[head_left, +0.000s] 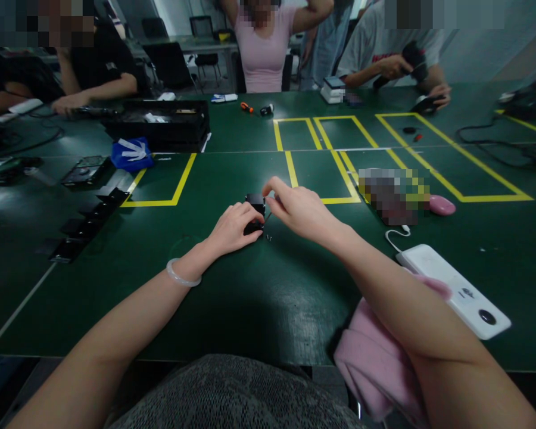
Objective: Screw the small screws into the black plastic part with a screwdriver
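Note:
My left hand (237, 229) is closed around a small black box-shaped part (255, 202) that rests on the green table. Its thumb and fingers press on the near and upper sides. At the right side of that part, the fingers of my right hand (297, 205) are pinched together. A thin metal rod (268, 215) slants down from this pinch, close against the black part; its upper end is hidden by the fingers. Just below lie tiny screws (268, 238), too small to make out well.
On the left, a row of black parts (92, 223), a blue pouch (133, 154) and a black bin (161, 122) stand on the green table (232, 298). To the right are a white power bank (455, 289), a pink oval object (442, 205) and pink cloth (375, 357). People sit opposite.

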A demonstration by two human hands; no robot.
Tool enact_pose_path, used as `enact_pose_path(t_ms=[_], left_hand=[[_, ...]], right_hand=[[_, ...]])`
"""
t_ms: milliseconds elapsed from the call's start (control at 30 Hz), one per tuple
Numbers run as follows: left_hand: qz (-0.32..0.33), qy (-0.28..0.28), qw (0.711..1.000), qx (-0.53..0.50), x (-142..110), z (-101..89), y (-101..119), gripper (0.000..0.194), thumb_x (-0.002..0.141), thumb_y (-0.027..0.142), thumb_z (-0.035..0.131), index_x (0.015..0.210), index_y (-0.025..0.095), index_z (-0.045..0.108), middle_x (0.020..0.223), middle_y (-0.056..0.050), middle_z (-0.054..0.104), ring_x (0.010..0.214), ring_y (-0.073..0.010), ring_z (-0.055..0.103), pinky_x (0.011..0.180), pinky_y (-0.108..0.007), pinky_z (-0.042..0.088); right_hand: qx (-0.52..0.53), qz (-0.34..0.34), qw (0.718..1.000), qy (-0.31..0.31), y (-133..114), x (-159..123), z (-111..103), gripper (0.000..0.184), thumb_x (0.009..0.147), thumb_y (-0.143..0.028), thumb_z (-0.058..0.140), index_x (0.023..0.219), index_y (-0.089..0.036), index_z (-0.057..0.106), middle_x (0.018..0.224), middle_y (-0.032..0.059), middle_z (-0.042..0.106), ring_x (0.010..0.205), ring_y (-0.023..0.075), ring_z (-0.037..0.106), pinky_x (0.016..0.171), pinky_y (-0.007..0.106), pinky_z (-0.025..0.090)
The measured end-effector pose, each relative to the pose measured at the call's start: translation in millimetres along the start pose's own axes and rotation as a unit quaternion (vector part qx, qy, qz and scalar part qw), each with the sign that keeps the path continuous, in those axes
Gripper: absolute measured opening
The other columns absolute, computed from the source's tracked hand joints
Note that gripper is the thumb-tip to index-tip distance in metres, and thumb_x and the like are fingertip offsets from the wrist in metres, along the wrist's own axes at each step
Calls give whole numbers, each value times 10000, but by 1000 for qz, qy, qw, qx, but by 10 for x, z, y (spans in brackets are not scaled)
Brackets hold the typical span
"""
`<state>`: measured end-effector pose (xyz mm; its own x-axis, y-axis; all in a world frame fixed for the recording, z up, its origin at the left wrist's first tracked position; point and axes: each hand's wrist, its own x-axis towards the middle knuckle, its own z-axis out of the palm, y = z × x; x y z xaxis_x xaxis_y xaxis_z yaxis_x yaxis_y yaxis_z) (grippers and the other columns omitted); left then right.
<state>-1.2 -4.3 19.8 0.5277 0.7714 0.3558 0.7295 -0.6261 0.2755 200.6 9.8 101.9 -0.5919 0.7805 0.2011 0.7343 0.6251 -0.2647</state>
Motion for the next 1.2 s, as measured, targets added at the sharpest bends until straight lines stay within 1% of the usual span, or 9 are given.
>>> enact_pose_path(t_ms=[67, 233, 433, 533, 600, 667, 833, 1033, 1200], left_hand=[[-1, -3, 1000, 5, 0, -1, 1, 149, 881, 261, 636, 1013, 194, 626, 1012, -59, 625, 916, -232, 553, 773, -352, 398], [-7, -9, 1000, 20, 5, -1, 9, 149, 888, 255, 636, 1022, 191, 632, 989, -52, 618, 909, -227, 549, 791, -354, 400], [-2, -13, 999, 42, 12, -10, 27, 142, 905, 259, 613, 1027, 192, 640, 998, -59, 618, 917, -233, 553, 781, -353, 399], [3, -19, 999, 50, 18, -21, 28, 144, 915, 266, 603, 1032, 189, 637, 1002, -61, 622, 912, -236, 557, 776, -354, 399], [2, -31, 998, 57, 28, -37, 31, 147, 921, 274, 596, 1036, 190, 634, 1007, -62, 625, 907, -236, 559, 781, -355, 401], [2, -45, 997, 64, 43, -59, 35, 149, 926, 278, 591, 1042, 192, 631, 1007, -62, 627, 905, -236, 562, 789, -356, 403], [10, -70, 994, 80, 88, -106, 40, 141, 937, 282, 582, 1036, 189, 620, 991, -64, 624, 904, -238, 574, 774, -352, 402], [15, -101, 989, 105, 138, -134, 58, 126, 949, 282, 577, 1003, 176, 618, 975, -73, 645, 924, -246, 605, 776, -351, 415], [4, -150, 981, 120, 212, -209, 137, 145, 960, 268, 567, 1043, 163, 623, 991, -86, 669, 962, -256, 637, 812, -359, 455]], right_hand=[[9, -4, 1000, 1, 3, 1, 6, 338, 1011, -337, 342, 1213, -186, 568, 868, 46, 712, 738, 183, 618, 595, 267, 255], [-6, 9, 1000, -11, 4, 19, 7, 340, 1017, -417, 372, 1105, -201, 620, 847, 48, 708, 760, 193, 623, 598, 273, 233], [2, -4, 1000, -10, -11, 7, -3, 330, 1018, -337, 343, 1203, -188, 572, 868, 51, 715, 743, 184, 615, 601, 272, 238], [10, -7, 1000, -11, -1, 8, 1, 326, 1019, -371, 350, 1165, -194, 582, 873, 49, 716, 750, 182, 616, 607, 271, 243], [8, -7, 1000, -15, 8, 12, 5, 325, 1019, -402, 362, 1123, -201, 595, 868, 47, 715, 763, 184, 620, 613, 271, 246], [3, -10, 1000, -17, 13, 13, 8, 313, 1019, -396, 370, 1118, -204, 596, 863, 45, 715, 766, 185, 620, 616, 270, 244], [6, -29, 999, -20, -4, -4, -6, 310, 1015, -331, 362, 1215, -185, 548, 876, 52, 722, 744, 183, 609, 615, 266, 250], [-4, -40, 999, -36, -43, -26, -55, 313, 1012, -343, 366, 1161, -179, 587, 880, 64, 723, 747, 190, 607, 603, 274, 240], [-7, -43, 998, -43, -52, -33, -83, 316, 1010, -338, 366, 1166, -181, 592, 876, 64, 720, 766, 193, 609, 616, 276, 250]])
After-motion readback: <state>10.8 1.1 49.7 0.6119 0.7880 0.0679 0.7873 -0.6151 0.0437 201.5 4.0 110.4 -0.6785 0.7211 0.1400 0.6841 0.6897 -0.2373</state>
